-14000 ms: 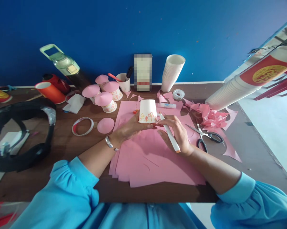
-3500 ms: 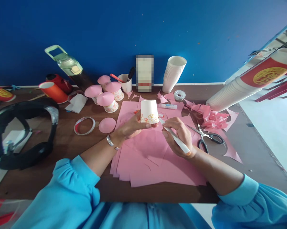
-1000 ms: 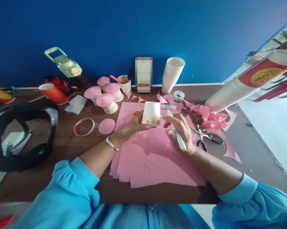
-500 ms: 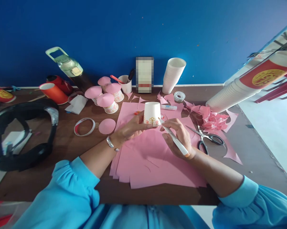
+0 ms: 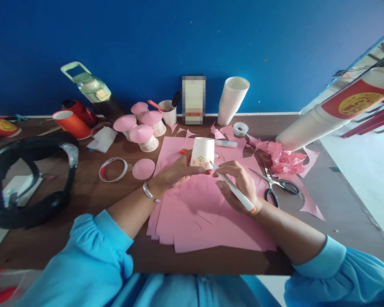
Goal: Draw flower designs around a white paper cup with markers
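Note:
My left hand (image 5: 179,171) is closed around a white paper cup (image 5: 203,149), held upside down above the pink paper sheets (image 5: 192,213). Orange and red flowers are drawn along the cup's lower band. Between the fingers of my right hand (image 5: 239,183) is a white marker (image 5: 236,192) with an orange end, its tip at the cup's lower right side. To the left stand several decorated cups with pink cone tops (image 5: 142,134). A pink paper disc (image 5: 143,169) lies near my left wrist.
Scissors (image 5: 276,184) with black handles lie right of my right hand, near crumpled pink scraps (image 5: 284,157). Behind are a stack of white cups (image 5: 232,100), a tape roll (image 5: 240,128) and a propped phone (image 5: 193,100). A black headband-like device (image 5: 33,179) and a bottle (image 5: 92,87) are at left.
The cup has turned slightly in my left hand, so its flowers sit a little further left. The marker tip has moved slightly down and left along the rim.

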A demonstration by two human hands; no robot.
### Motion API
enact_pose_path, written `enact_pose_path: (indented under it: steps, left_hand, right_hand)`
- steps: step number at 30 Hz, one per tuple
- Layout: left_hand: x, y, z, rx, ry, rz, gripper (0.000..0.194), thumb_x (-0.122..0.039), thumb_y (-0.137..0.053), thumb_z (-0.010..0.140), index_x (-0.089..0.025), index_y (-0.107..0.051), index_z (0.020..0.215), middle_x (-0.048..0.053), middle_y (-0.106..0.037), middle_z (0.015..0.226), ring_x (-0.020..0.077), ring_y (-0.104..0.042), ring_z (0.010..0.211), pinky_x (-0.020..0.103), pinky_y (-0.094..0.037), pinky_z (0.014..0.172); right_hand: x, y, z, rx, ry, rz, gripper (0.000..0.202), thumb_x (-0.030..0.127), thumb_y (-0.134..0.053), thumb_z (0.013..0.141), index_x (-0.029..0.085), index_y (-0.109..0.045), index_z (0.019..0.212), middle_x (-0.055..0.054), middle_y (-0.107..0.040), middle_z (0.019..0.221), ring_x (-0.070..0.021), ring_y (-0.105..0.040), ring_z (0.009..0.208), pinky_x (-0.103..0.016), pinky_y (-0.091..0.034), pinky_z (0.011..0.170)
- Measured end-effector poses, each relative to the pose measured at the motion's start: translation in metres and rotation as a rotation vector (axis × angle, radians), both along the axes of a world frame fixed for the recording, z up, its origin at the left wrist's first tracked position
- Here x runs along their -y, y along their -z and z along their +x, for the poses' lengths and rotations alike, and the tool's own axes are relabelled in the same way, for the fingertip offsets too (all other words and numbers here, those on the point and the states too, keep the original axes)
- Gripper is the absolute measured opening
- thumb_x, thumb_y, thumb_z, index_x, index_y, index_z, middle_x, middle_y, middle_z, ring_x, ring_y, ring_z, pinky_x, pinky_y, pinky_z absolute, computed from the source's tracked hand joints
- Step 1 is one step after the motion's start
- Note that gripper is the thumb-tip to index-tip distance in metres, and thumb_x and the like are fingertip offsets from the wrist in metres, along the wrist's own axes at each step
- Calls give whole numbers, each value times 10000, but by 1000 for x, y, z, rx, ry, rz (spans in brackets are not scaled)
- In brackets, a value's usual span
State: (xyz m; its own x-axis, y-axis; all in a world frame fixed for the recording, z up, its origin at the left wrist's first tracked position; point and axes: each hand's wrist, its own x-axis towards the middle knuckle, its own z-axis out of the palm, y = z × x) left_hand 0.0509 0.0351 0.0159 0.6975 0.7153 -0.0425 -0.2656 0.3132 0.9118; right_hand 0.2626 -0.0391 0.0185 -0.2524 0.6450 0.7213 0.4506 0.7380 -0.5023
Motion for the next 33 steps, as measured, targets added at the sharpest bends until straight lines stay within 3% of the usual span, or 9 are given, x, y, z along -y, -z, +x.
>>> enact_pose_path:
  steps: [4,10,21,28,33]
  left_hand:
    - [0,2,-4,68,-31,-35,351,-286,-934,835,-185,-799,1143,84,-818,1065,230,-785,1008,390,-622,963]
    - [-1,9,-6,107,-33,-42,427,-322,-904,857,-189,-790,1247,132,-825,1239,318,-777,1206,497,-619,1080]
    - [-2,13,-7,135,-57,-50,415,-298,-857,864,-176,-787,1254,148,-827,1268,343,-766,1274,486,-612,1109]
    - [-1,9,-6,134,-47,-65,375,-299,-857,864,-157,-798,1206,125,-843,1225,356,-762,1279,485,-611,1117]
    - [0,6,-6,103,-26,-43,464,-356,-905,836,-170,-790,1246,135,-841,1237,378,-753,1301,515,-604,1132]
  right_hand:
    - [-1,0,0,-6,10,22,186,267,-629,1076,264,-604,1260,-73,-782,1016,-237,-778,874,-374,-661,730]
    - [-2,1,-1,-4,19,17,164,278,-618,1089,263,-593,1250,-57,-764,992,-220,-770,875,-357,-655,740]
    - [-1,-1,-1,-5,-4,30,132,251,-621,1083,252,-618,1215,-55,-760,984,-210,-776,853,-341,-654,725]
    - [-1,-2,-2,-4,-22,21,93,257,-592,1102,246,-605,1193,-49,-750,971,-191,-778,847,-317,-654,726]
    - [0,-4,-2,1,-34,15,131,245,-601,1095,251,-607,1226,-54,-757,981,-208,-785,882,-338,-663,748]
